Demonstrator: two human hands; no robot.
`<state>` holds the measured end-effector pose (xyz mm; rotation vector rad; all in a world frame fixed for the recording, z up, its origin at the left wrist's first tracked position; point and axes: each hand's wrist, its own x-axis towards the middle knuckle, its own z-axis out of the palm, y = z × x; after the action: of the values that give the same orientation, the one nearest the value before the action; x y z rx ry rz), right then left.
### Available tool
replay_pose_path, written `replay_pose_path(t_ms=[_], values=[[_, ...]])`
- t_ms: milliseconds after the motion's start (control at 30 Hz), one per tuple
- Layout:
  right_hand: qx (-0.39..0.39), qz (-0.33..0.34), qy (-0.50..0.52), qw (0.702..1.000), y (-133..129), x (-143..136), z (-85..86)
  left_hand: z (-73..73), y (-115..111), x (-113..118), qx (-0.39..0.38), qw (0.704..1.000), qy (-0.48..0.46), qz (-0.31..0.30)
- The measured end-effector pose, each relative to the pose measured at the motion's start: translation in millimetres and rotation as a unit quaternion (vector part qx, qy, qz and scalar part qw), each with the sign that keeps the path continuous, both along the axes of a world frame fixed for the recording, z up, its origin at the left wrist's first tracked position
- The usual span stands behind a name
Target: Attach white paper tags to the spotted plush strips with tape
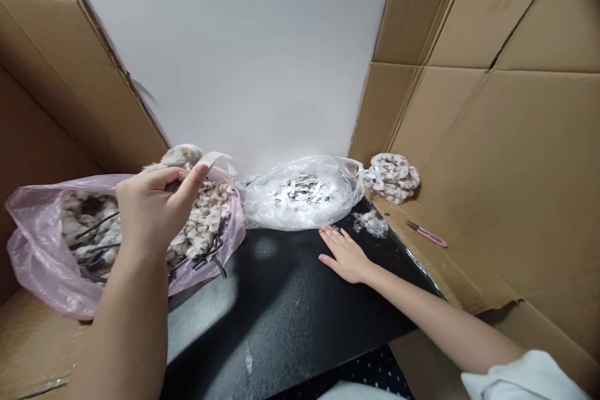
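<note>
My left hand [150, 206] is raised in front of a pink plastic bag [35, 219], its fingers curled and the thumb pressed against a thin white strip [218, 158]. A fluffy cream-and-brown piece [182, 155] shows just behind that hand; whether the strip is joined to it I cannot tell. Inside the pink bag lie bumpy fluffy pieces [209, 203] and several dark cords [218, 256]. My right hand [344, 255] rests flat on the black tabletop [281, 300], fingers apart and holding nothing. Its fingertips are by the lower edge of a clear plastic bag [262, 212] containing small white strips [307, 189].
A coiled fluffy piece [394, 178] lies on cardboard at the back right. Nearer sits a pink-handled cutting tool [426, 234]. Loose fluff [371, 223] is on the table's right side. Cardboard walls [515, 150] stand left and right, with a pale wall [253, 56] behind.
</note>
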<state>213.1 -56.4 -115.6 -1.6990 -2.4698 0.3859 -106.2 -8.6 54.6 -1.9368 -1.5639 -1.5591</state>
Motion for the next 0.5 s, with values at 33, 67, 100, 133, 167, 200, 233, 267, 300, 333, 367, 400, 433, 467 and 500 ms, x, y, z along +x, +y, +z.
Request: replay_pose_path(t_ms=[33,67,100,133,167,200,233,267,300,333,367,400,433,467,500], values=[[-0.002,-0.012,-0.010,1.000,-3.2,8.5,-0.5,-0.8,0.9,-0.3,0.008,1.000,-0.005,-0.003],[0.000,-0.020,-0.018,1.000,-6.4,16.2,-0.8,-1.3,1.4,-0.6,0.010,1.000,-0.006,-0.006],[0.003,-0.025,-0.024,0.999,-9.6,22.9,-0.7,-1.6,1.7,-0.9,0.008,1.000,-0.005,-0.008],[0.007,-0.024,-0.028,0.999,-12.5,28.7,-0.3,-1.8,1.8,-1.2,0.006,1.000,-0.004,-0.009],[0.011,-0.019,-0.031,0.999,-15.2,33.9,0.4,-1.7,1.8,-1.6,0.005,1.000,-0.005,-0.009],[0.014,-0.011,-0.034,0.999,-17.5,38.4,1.5,-1.6,1.8,-2.0,0.003,1.000,-0.006,-0.007],[0.016,-0.003,-0.038,0.999,-19.4,42.6,2.9,-1.4,1.7,-2.4,0.000,1.000,-0.008,-0.006],[0.018,0.002,-0.040,0.999,-20.9,46.8,4.4,-1.2,1.7,-2.8,-0.001,1.000,-0.010,-0.004],[0.019,0.005,-0.040,0.999,-21.9,51.3,5.9,-1.1,1.7,-3.0,-0.003,1.000,-0.010,-0.002],[0.023,0.007,-0.037,0.999,-22.4,56.0,7.6,-1.0,1.8,-3.0,-0.004,1.000,-0.009,0.001],[0.030,0.007,-0.028,0.999,-22.3,61.2,9.4,-1.0,1.9,-2.9,-0.006,1.000,-0.009,0.003],[0.043,0.005,-0.010,0.999,-21.4,66.8,11.3,-1.1,2.0,-2.6,-0.008,1.000,-0.009,0.004],[0.064,-0.004,0.022,0.998,-19.7,72.7,13.5,-1.3,2.3,-2.1,-0.012,1.000,-0.009,0.004],[0.089,-0.019,0.062,0.994,-17.1,78.6,15.9,-1.7,2.8,-1.5,-0.018,1.000,-0.008,0.005],[0.115,-0.040,0.103,0.987,-13.6,84.5,18.5,-2.1,3.3,-0.9,-0.023,1.000,-0.005,0.005]])
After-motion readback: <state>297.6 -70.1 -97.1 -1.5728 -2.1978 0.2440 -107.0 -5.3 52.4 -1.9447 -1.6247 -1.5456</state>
